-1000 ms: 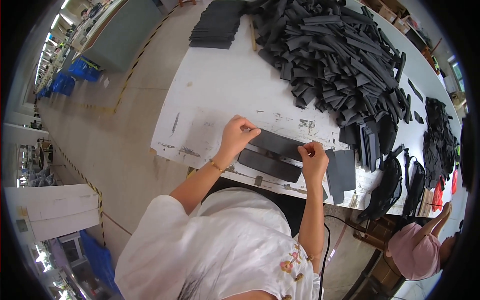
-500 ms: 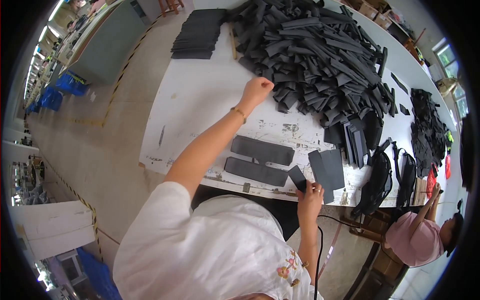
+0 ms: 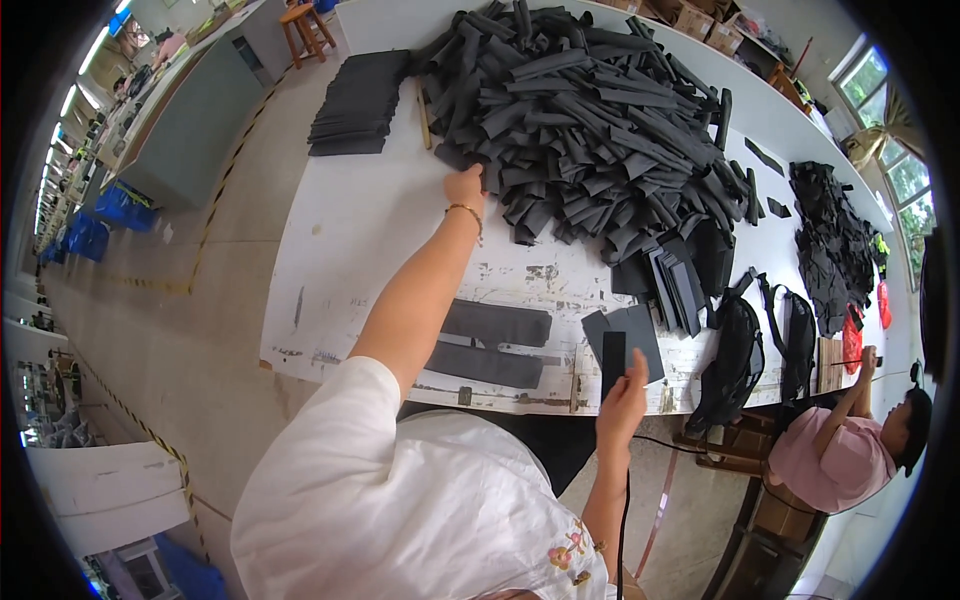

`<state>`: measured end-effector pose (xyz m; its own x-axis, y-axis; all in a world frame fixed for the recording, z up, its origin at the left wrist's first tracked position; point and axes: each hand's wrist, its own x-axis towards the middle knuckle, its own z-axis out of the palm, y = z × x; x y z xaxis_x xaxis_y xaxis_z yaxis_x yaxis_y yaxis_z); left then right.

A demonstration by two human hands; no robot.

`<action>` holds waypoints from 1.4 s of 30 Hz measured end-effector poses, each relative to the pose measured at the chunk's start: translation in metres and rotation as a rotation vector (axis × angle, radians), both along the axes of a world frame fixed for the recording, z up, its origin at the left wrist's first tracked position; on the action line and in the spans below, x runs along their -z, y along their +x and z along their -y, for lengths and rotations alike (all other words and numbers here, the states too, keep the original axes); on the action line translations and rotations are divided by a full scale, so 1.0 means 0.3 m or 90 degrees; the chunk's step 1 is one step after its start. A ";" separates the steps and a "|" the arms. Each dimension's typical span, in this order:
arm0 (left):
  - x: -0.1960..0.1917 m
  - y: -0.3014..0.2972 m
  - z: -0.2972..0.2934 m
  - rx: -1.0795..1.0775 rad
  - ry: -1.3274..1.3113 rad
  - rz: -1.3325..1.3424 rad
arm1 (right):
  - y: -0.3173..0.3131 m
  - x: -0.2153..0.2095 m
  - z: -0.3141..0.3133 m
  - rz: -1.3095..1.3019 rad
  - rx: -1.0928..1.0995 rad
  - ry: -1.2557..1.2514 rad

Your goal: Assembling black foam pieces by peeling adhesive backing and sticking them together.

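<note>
My left hand [image 3: 466, 188] reaches to the near left edge of a large heap of black fabric strips [image 3: 600, 130]. Its fingers are closed on the end of a black strip [image 3: 452, 157] there; the fingertips are partly hidden. Low over the table's front edge, my right hand [image 3: 624, 402] holds a small black rectangular piece [image 3: 613, 358] upright, one finger stretched along its side. Behind that piece lie dark grey flat panels [image 3: 642, 345]. Two long black strips, a farther one [image 3: 497, 323] and a nearer one [image 3: 485, 366], lie side by side before me, partly covered by my left arm.
A neat stack of black strips [image 3: 358, 100] lies at the table's far left, near a thin wooden stick [image 3: 424, 115]. To the right are upright dark panels [image 3: 675, 290], black bags [image 3: 738, 350] and a dark garment pile [image 3: 825, 245]. A person in pink [image 3: 830, 455] works at right.
My left hand has moved left and onto the heap's edge, closing on a strip. The right hand has turned the small black piece upright over the grey panels. The view has shifted.
</note>
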<state>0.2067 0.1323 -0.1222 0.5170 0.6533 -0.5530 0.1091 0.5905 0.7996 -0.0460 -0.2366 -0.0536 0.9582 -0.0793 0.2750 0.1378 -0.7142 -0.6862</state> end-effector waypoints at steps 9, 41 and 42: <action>-0.010 -0.016 -0.151 0.113 -0.404 0.052 | 0.052 -0.098 -0.108 -0.053 -0.105 0.126; -0.257 -0.565 0.098 0.337 -0.273 0.197 | 0.118 -0.166 -0.383 0.018 -0.302 0.077; -0.257 -0.566 0.107 0.339 -0.273 0.196 | 0.124 -0.170 -0.391 0.044 -0.302 0.060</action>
